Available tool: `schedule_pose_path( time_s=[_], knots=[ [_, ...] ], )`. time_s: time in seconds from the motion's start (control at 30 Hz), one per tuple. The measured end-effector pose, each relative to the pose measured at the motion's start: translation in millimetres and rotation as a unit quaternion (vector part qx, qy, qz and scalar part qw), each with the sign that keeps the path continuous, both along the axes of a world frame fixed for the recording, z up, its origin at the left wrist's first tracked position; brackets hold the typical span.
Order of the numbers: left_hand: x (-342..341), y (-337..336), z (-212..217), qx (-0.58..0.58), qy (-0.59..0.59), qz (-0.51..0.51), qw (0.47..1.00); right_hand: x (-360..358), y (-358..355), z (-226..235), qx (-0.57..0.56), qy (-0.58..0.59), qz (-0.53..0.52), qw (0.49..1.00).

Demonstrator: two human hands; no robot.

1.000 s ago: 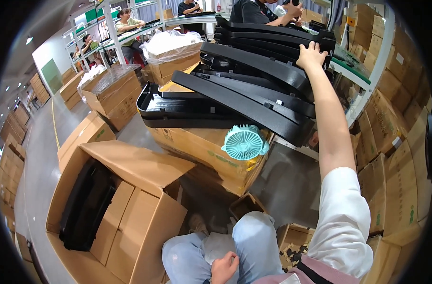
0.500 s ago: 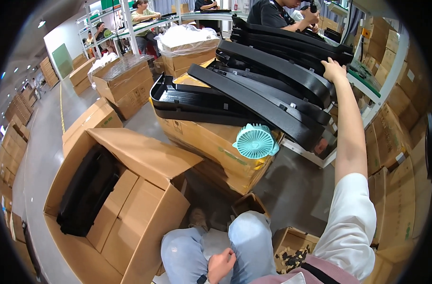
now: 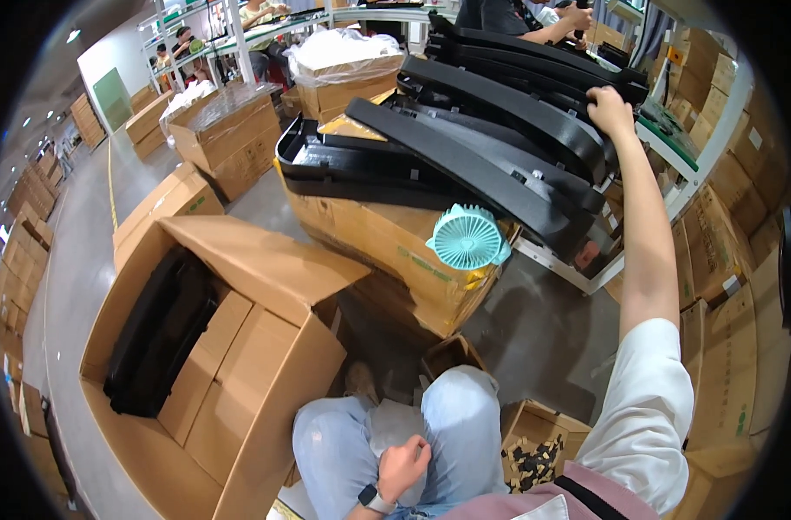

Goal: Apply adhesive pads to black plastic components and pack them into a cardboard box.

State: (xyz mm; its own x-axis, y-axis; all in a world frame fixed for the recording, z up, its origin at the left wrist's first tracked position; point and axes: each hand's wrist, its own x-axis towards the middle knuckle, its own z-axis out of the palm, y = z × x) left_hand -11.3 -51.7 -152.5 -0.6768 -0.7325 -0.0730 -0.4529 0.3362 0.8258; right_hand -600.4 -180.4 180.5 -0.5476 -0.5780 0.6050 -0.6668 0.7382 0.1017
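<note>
While the right hand [image 3: 609, 106] clamped a black panel [image 3: 508, 108] atop the leaning stack [image 3: 465, 165], neighbours might slide off; left hand [image 3: 404, 465] lay fisted below

The long moulded plastic panels [image 3: 491, 147] stacked ahead are black, some with a dull grey sheen. A small clip fan [image 3: 467, 237] is pale turquoise. The open carton [image 3: 265, 347] and the boxes around it are plain brown cardboard; the one under the fan [image 3: 387, 251] carries green print and yellow tape. More black parts [image 3: 157, 334] lie inside the carton. The jeans [image 3: 465, 425] are light blue, the sleeve [image 3: 647, 407] white, the apron [image 3: 534, 503] dusty pink, the floor [image 3: 534, 329] grey
</note>
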Motion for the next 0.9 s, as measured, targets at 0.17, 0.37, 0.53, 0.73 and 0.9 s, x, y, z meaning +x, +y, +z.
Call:
schedule_pose_path(
  time_s=[0.17, 0.37, 0.53, 0.73, 0.9],
  knots=[
    [-1.1, -1.6, 1.1, -0.020, 0.031, 0.020, 0.999, 103.6, 1.1, 0.2, -0.239, 0.177, 0.369, 0.881],
    [1.0, -5.9, 3.1, -0.044, 0.017, -0.042, 0.998, 317.1, 50.5, -66.3, -0.145, 0.018, 0.622, 0.769],
    [5.9, 7.0, -9.5, -0.110, -0.057, -0.129, 0.984, 393.0, 71.9, -196.3, 0.051, -0.134, 0.600, 0.787],
    [16.7, 1.4, 40.0, -0.080, 0.076, -0.168, 0.980, 364.0, 56.6, -366.0, 0.460, -0.284, 0.341, 0.769],
    [85.9, -76.1, 150.9, -0.201, 0.170, -0.006, 0.965, 401.2, 32.7, -331.5, 0.521, -0.387, 0.420, 0.635]
  ],
)
